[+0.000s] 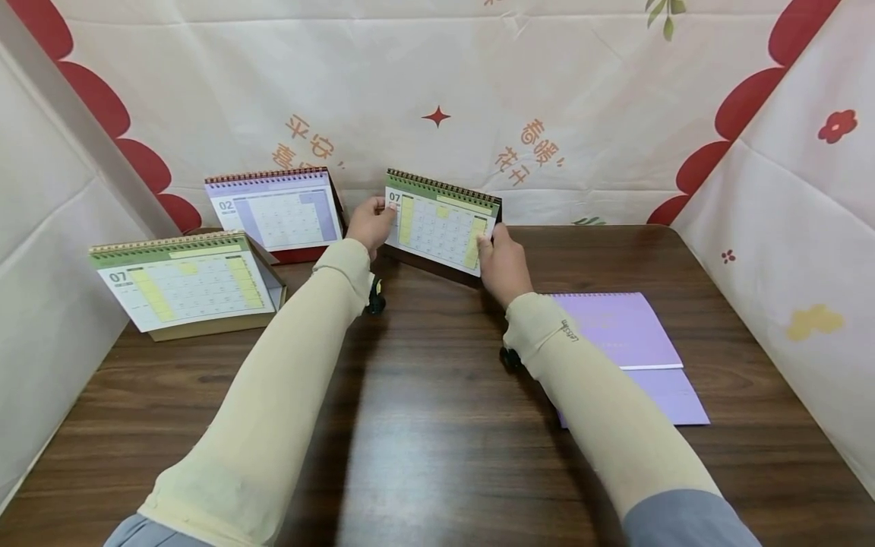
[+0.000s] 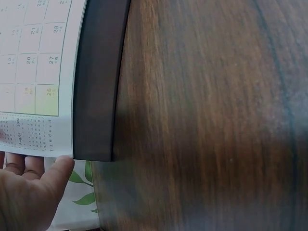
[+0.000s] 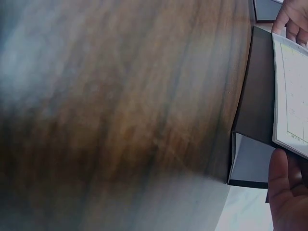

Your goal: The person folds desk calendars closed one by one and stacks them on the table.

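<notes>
A desk calendar (image 1: 440,228) with a green-topped "07" page, spiral binding and a dark base is at the back middle of the table, turned slightly to the right. My left hand (image 1: 371,226) pinches its left edge, and my right hand (image 1: 504,266) grips the right edge with the thumb towards the front. Seen from the left wrist, the left thumb (image 2: 58,175) lies at the page's lower corner, beside the dark base (image 2: 96,82). The right wrist view shows the right hand (image 3: 288,202) by the base's open side. Whether the base touches the table, I cannot tell.
Another desk calendar (image 1: 280,216) with a purple "02" page and red base stands at the back left. Nearer, a green "07" calendar (image 1: 191,285) stands on a tan base. Under my right forearm, a purple calendar (image 1: 625,327) lies flat. Printed cloth (image 1: 437,68) walls the table.
</notes>
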Motion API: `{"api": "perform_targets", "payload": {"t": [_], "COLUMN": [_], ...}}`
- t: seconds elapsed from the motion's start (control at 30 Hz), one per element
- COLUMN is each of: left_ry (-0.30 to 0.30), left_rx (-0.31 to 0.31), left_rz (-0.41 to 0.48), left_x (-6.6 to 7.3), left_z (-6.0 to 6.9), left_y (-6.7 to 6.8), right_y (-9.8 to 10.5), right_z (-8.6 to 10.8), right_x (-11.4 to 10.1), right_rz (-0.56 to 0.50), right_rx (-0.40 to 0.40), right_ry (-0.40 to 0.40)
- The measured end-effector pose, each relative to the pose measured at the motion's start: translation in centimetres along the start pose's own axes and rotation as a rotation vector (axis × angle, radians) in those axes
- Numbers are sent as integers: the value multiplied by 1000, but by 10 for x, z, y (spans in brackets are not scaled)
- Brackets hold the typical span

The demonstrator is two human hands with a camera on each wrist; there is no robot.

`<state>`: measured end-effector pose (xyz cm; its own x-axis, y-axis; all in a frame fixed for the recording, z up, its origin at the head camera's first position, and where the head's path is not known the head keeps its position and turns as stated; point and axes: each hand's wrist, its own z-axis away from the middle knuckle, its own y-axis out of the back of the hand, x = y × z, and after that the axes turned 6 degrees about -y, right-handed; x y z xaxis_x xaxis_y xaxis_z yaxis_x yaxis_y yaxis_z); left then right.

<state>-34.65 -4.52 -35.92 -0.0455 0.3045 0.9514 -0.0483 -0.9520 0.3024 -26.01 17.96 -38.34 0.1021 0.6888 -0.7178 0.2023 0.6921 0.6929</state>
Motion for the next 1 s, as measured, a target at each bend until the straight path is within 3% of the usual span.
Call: {"api": "perform_targets", "payload": {"t": [0.57, 1.0], "left_ry": [-1, -44], "left_rx": [-21, -4], "left_rz": [-7, 11], "left_x": [-3, -3], "left_z": [-4, -4], "left_y": [4, 1], "right_y": [-3, -3], "right_z": [13, 15], "right_x": [-6, -5], "right_rz": [-1, 0], "right_rx": [2, -5], "right_ry": [11, 32]}}
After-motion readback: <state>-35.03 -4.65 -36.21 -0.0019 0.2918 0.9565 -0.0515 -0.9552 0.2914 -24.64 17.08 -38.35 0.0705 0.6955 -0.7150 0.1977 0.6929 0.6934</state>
